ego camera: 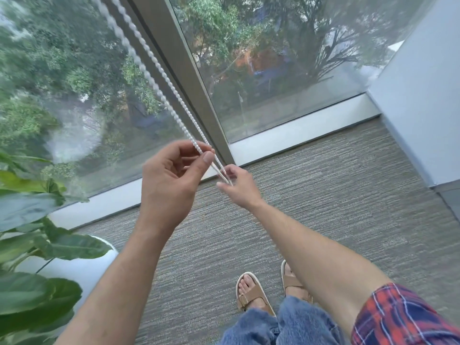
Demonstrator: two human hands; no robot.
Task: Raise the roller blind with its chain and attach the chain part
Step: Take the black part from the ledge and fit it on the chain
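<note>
Two strands of white beaded chain [159, 78] slant from 11 o'clock down to center, where my left hand [171, 178] pinches one strand and my right hand [236, 185] grips the loop's lower end. Behind: two glass window panes [273, 70], one metal mullion [174, 58]. Below: ribbed gray carpet [323, 207], two tan sandals [251, 292], a leafy plant [32, 245] at 8 o'clock.

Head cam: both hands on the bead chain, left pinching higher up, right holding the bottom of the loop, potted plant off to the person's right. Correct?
Not quite. The potted plant stands to the person's left, not the right, as the head view shows. The rest holds: the left hand pinches the bead chain higher up, and the right hand holds the bottom of the loop.
</note>
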